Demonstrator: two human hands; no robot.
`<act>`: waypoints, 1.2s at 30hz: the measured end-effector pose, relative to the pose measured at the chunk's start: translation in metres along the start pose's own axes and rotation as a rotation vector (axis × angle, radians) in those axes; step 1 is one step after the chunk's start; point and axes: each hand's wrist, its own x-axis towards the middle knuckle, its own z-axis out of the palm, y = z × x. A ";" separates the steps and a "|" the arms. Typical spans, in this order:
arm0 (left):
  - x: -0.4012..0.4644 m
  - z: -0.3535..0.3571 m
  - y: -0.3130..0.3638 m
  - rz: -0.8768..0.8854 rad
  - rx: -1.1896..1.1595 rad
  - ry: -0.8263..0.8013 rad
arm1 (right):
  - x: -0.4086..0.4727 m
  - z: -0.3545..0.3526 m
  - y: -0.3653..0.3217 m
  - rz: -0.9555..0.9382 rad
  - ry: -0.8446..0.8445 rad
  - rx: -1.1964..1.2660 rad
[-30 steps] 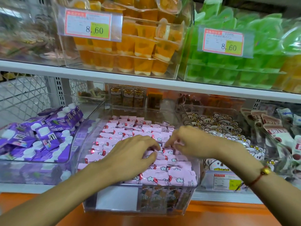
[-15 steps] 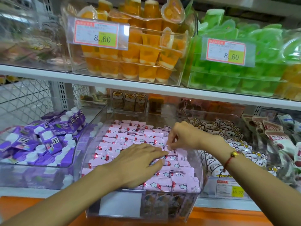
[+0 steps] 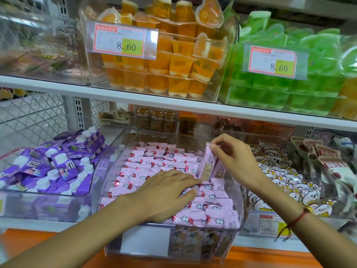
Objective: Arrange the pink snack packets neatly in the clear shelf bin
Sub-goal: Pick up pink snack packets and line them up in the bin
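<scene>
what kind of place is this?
Most likely a snack aisle in a shop: price tags reading 8.60 clipped to clear bins of jelly cups, on white retail shelving with more packaged snacks alongside.

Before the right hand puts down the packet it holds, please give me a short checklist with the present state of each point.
1. Right hand pinches the raised pink packet firmly: ok.
2. Left hand rests flat on the packet rows: ok.
3. Gap for the raised packet beside the right wall of the clear bin: cannot tell.
4. Front packets lie in tidy rows: not ok, some skewed.
5. No packet outside the bin: ok.
</scene>
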 end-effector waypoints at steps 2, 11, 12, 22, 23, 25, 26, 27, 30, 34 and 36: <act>0.000 0.001 0.000 -0.005 -0.015 -0.004 | -0.002 -0.001 0.002 0.004 -0.115 -0.103; -0.001 0.004 -0.003 -0.033 -0.072 0.002 | 0.029 -0.006 -0.008 -0.048 -0.399 -0.321; 0.000 0.005 -0.003 -0.035 -0.076 0.003 | 0.030 -0.006 -0.008 -0.056 -0.339 -0.320; -0.005 -0.005 0.004 -0.144 -0.300 0.258 | -0.023 -0.007 -0.027 0.240 0.570 0.497; -0.006 -0.010 0.007 -0.187 -0.377 0.380 | -0.025 -0.009 -0.028 0.344 0.562 0.610; -0.007 -0.018 0.009 -0.137 -0.434 0.548 | -0.026 -0.013 -0.028 0.500 0.505 0.763; -0.007 -0.021 0.011 -0.057 -0.404 0.588 | -0.027 -0.014 -0.028 0.539 0.471 0.818; -0.007 -0.025 0.013 0.025 -0.363 0.613 | -0.028 -0.014 -0.029 0.563 0.436 0.871; -0.012 -0.032 0.017 0.121 -0.378 0.678 | -0.033 -0.011 -0.034 0.634 0.333 1.002; -0.011 -0.037 0.020 -0.067 -0.799 0.603 | -0.034 -0.015 -0.036 0.667 0.252 0.961; -0.008 -0.036 0.020 -0.234 -1.013 0.531 | -0.031 -0.017 -0.037 0.644 0.287 0.822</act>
